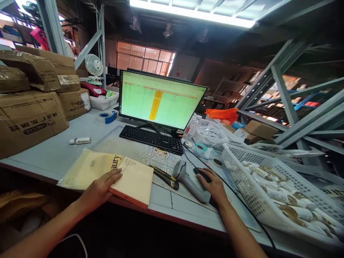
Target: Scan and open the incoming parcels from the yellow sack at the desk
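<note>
My left hand [100,189] lies flat with fingers stretched out on a stack of yellow padded envelopes [134,181] at the desk's front edge. Under its thumb side lies a pale plastic mailer bag [86,168] with black lettering. My right hand [213,184] is cupped over a black computer mouse [202,174]. A grey barcode scanner [189,181] lies between the two hands, just left of the mouse. Ahead stand a black keyboard [152,139] and a monitor [159,100] showing a green spreadsheet.
Brown cardboard boxes [29,114] are stacked at the left. A white basket [276,193] of wrapped tubes fills the right. A yellow-black utility knife [165,176], a blue tape dispenser [107,117], a white tube [80,141], label rolls [201,148] and a small fan [94,66] surround the keyboard.
</note>
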`<state>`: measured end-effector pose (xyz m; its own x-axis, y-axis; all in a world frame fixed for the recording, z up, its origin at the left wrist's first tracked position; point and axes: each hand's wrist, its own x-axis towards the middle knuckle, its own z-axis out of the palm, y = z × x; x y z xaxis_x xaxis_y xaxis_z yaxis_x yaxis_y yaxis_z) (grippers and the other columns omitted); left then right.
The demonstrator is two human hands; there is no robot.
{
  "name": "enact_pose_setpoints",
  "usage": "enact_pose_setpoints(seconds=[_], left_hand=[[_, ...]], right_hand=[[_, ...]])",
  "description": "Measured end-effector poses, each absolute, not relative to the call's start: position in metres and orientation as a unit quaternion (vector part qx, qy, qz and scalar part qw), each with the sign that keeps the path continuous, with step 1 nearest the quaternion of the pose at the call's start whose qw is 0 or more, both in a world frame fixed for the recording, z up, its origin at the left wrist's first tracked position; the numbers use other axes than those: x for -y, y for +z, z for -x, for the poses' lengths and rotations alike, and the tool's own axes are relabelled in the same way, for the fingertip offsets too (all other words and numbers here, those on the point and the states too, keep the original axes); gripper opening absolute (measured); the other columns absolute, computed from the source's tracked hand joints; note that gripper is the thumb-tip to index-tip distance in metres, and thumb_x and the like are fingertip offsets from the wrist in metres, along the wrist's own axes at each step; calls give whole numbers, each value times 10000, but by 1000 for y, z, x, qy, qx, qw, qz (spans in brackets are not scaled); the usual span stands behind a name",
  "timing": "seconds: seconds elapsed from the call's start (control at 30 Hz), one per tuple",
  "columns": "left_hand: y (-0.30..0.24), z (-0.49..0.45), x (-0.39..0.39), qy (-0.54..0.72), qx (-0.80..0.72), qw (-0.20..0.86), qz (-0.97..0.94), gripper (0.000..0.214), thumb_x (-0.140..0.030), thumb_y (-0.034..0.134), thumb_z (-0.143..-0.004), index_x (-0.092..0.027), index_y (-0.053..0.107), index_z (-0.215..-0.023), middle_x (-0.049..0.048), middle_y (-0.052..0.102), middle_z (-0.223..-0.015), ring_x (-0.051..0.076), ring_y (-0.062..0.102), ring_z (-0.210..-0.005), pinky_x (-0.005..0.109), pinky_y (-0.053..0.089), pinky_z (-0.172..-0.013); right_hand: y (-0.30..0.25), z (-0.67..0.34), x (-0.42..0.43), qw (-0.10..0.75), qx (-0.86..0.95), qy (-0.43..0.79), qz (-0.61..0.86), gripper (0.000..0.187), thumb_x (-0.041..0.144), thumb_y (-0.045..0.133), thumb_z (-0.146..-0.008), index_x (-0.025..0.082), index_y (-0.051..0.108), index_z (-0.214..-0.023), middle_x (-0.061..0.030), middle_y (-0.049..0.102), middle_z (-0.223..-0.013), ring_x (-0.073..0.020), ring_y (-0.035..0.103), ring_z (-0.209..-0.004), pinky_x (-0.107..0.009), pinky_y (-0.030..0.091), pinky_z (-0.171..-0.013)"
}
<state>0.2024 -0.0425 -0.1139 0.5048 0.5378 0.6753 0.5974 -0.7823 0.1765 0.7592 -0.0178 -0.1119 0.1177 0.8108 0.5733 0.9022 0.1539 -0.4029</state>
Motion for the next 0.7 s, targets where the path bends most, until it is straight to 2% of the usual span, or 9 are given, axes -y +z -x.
enact_pose_setpoints(seconds=[0.13, 0.23, 0.3, 0.37, 0.43, 0.53, 0.6, 0.7], left_hand=[[-108, -198, 58, -364, 317, -8, 876, 508, -81, 570, -941, -193, 505, -1432, 149, 580, -1472, 256, 578, -1363, 432, 542, -1123], [-109, -194, 70, -366, 303, -34, 879, 591, -157, 655, -944, -212, 439, -1491, 175, 575, -1456, 280, 567, -1364, 476, 532, -1125], [-115, -194, 78, -367, 305, -44, 878, 672, -194, 688, -939, -209, 379, -1535, 191, 565, -1458, 291, 542, -1388, 501, 511, -1141], [-122, -194, 85, -362, 323, -40, 873, 756, -223, 713, -928, -195, 321, -1574, 216, 518, -1504, 316, 486, -1440, 535, 477, -1165], [-129, -196, 90, -355, 345, -30, 869, 822, -244, 725, -920, -187, 272, -1604, 230, 464, -1553, 339, 422, -1487, 569, 432, -1191], [-134, -195, 90, -344, 368, -15, 864, 864, -251, 711, -928, -195, 218, -1636, 215, 434, -1587, 341, 360, -1527, 581, 375, -1225], [-133, -194, 88, -331, 379, -9, 864, 874, -261, 695, -940, -204, 189, -1651, 199, 422, -1604, 335, 333, -1542, 573, 355, -1239], [-129, -193, 85, -306, 398, -3, 865, 895, -285, 677, -952, -212, 143, -1667, 182, 402, -1624, 330, 323, -1547, 562, 343, -1245]], right_hand=[[-93, -748, 27, 396, 640, -60, 656, 568, 640, 564, -870, 167, 741, -1130, -176, 709, -1199, -333, 651, -1187, -533, 498, -1072], [-69, -732, 37, 407, 614, -80, 672, 538, 584, 544, -909, 153, 726, -1176, -188, 704, -1226, -319, 672, -1122, -481, 562, -959], [-56, -715, 45, 360, 622, -42, 695, 519, 574, 561, -918, 157, 738, -1172, -171, 733, -1152, -289, 705, -982, -427, 581, -882], [-50, -691, 53, 272, 645, 21, 714, 549, 587, 592, -908, 160, 728, -1225, -147, 753, -1075, -273, 714, -882, -405, 581, -841], [-52, -665, 59, 177, 666, 43, 724, 649, 613, 608, -889, 145, 676, -1334, -157, 749, -1116, -306, 717, -923, -429, 574, -850], [-60, -632, 61, 85, 661, -10, 745, 727, 574, 569, -917, 80, 569, -1450, -224, 679, -1303, -392, 673, -1123, -483, 547, -917], [-59, -619, 59, 52, 643, -30, 764, 674, 497, 533, -942, 41, 561, -1438, -255, 662, -1312, -414, 646, -1177, -487, 533, -931], [-35, -610, 61, 31, 627, -22, 778, 586, 509, 507, -953, 55, 660, -1290, -248, 713, -1159, -408, 683, -1066, -465, 533, -872]])
